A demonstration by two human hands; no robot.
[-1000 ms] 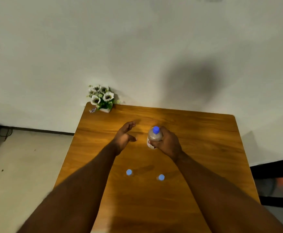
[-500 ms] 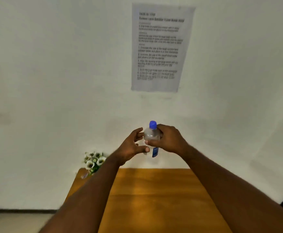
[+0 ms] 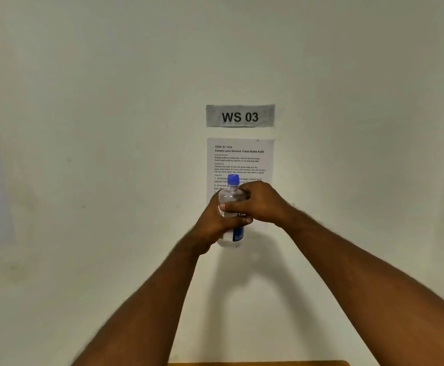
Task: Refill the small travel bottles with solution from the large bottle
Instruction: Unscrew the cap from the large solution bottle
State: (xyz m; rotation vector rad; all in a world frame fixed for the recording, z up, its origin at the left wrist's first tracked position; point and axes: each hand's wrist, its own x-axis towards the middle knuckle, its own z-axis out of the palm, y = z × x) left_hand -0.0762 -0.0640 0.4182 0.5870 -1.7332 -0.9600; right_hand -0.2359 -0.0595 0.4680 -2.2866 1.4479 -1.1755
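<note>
High in front of the wall, well above the table, the large bottle [image 3: 230, 199] is held upright in both hands. Its body is clear and looks to hold a clear liquid, a blue cap [image 3: 233, 179] sits on its neck, and a dark blue label shows low on its right side. The right hand [image 3: 257, 203] wraps the upper body just under the neck, with the fingers curled round the front and the thumb pressed across the plastic. The left hand [image 3: 215, 225] grips lower down, curling round the bottle from the left and behind, with its thumb lying across the front below the right hand; the two hands touch where they overlap. The bottle's base hangs free below the left hand, with nothing under it. Both bare forearms reach up from the lower corners of the view. Directly behind the bottle a printed instruction sheet [image 3: 242, 157] is fixed to the pale wall [image 3: 83, 154], its lower lines hidden by the bottle and hands; the heading reads "Contact Lens Solution Travel Bottle Refill". Just above the sheet a grey strip label [image 3: 240, 116] reads "WS 03". At the bottom edge only a thin strip of the wooden table [image 3: 257, 363] shows.
</note>
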